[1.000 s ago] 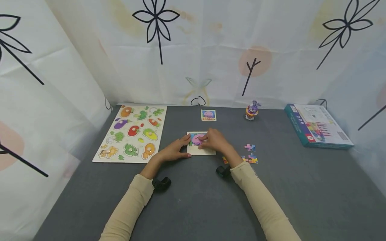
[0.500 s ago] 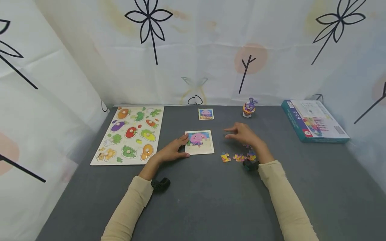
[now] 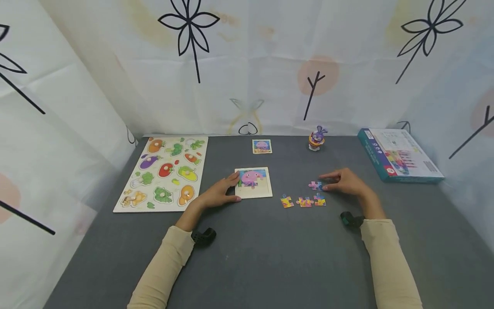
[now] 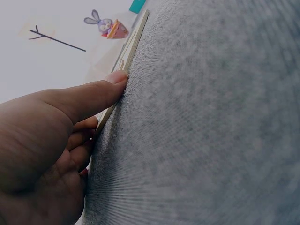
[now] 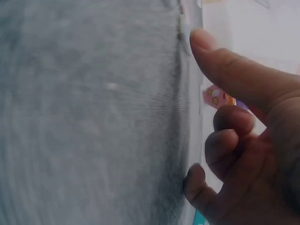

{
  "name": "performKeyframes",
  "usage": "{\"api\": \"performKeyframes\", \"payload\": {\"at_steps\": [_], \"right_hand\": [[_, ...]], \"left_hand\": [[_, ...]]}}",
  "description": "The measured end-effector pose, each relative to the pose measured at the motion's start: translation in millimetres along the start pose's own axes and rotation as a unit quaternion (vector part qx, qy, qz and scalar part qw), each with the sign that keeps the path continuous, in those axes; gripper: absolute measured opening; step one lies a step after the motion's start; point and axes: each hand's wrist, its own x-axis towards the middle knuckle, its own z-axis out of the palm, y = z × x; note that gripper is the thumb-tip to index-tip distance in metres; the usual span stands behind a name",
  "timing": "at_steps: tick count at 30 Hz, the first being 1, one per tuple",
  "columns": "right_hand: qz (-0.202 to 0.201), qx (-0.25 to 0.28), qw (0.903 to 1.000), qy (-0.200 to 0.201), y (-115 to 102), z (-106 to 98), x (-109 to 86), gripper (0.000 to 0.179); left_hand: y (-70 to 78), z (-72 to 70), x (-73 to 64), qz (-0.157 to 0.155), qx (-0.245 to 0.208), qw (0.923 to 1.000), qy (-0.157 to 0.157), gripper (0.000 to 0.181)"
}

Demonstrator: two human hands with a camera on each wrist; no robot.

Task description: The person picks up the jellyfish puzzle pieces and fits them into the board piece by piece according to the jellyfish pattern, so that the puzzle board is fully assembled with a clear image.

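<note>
In the head view, a square jigsaw board [image 3: 262, 189] with a partly filled pink octopus picture lies mid-table. My left hand [image 3: 218, 192] grips its left near corner, thumb against the front edge; the left wrist view shows the thumb [image 4: 117, 78] on the board's rim and the other fingers curled behind. My right hand [image 3: 345, 182] reaches in from the right, thumb and index finger spread beside a pink and blue puzzle piece [image 3: 314, 185]. Below it lie a yellow piece [image 3: 287, 201], a pink and yellow piece [image 3: 305, 202] and a yellow and blue piece [image 3: 320, 200].
A small octopus picture card [image 3: 262, 146] lies behind the board. Left of it is a large vegetable puzzle board [image 3: 175, 171]. A purple rabbit figurine [image 3: 317, 138] stands at the back, and a teal-edged box [image 3: 401, 154] lies at the right.
My right hand has lifted away from the jigsaw board and moved right to the loose pieces, its thumb and index finger now apart. My left hand keeps its hold on the board.
</note>
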Motion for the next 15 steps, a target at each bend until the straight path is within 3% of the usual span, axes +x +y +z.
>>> {"api": "performKeyframes", "payload": {"at_steps": [9,15], "right_hand": [[-0.006,-0.020,0.9998,-0.005,-3,4,1.4,0.036],[-0.020,-0.062,0.9979,-0.004,-10,5,3.3,0.031]], "left_hand": [[-0.9,0.7,-1.0,-0.003,-0.006,1.0000,-0.005,0.075],[-2.9,1.2,-0.1,-0.004,-0.010,0.9999,-0.005,0.076]]}}
